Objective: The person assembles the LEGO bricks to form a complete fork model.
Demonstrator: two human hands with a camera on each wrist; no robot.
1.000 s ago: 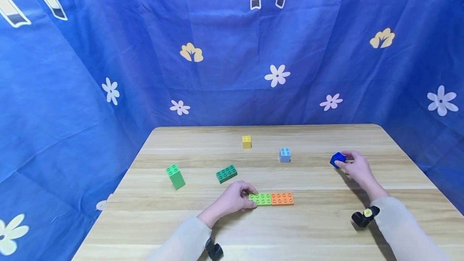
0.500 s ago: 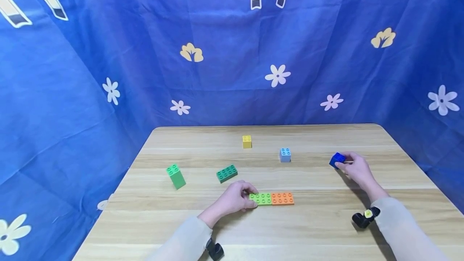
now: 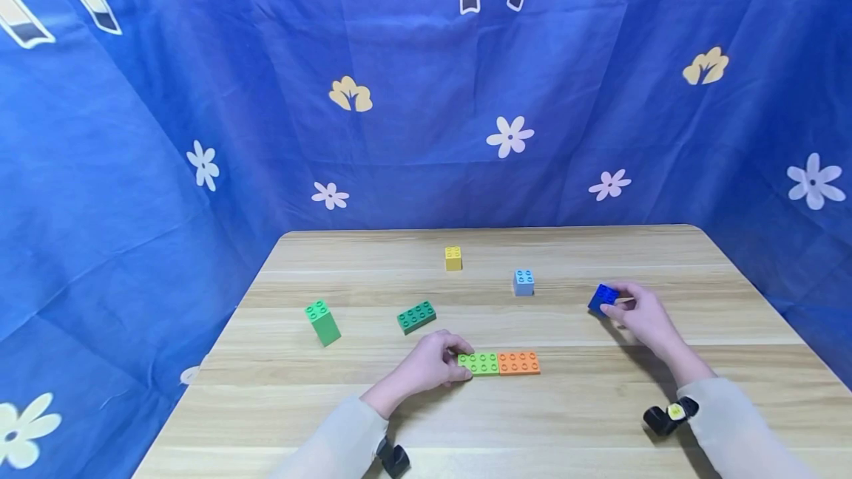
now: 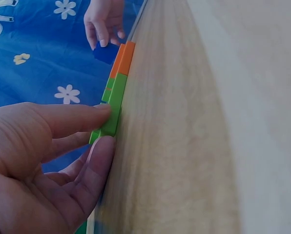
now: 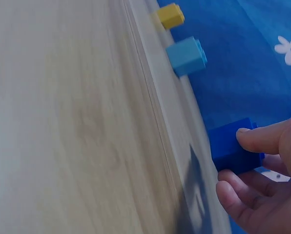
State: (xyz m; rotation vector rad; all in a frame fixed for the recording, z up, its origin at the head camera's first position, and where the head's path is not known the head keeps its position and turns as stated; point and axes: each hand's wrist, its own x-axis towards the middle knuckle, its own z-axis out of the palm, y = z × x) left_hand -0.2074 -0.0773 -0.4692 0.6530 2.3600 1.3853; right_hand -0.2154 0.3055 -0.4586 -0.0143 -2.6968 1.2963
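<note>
Thumb and fingers of my left hand [image 3: 429, 364] pinch the left end of a lime green brick [image 3: 484, 364] lying on the table. Its right end meets an orange brick [image 3: 519, 363], the two in one row. In the left wrist view the thumb and forefinger lie on either side of the lime green brick [image 4: 117, 100]. At the right, my right hand [image 3: 646, 318] pinches a dark blue brick [image 3: 603, 299]. The right wrist view has this blue brick [image 5: 233, 145] tilted between thumb and fingers, raised off the table, its shadow on the wood.
A light blue brick [image 3: 523, 284] and a yellow brick [image 3: 453, 260] stand farther back on the wooden table [image 3: 373, 420]. Left of them are a flat dark green brick [image 3: 416, 318] and a tall green brick [image 3: 323, 324]. Behind hangs a patterned blue cloth [image 3: 413, 161].
My right hand has carried the dark blue brick a little to the left and nearer to me. The left hand stays on the lime green brick.
</note>
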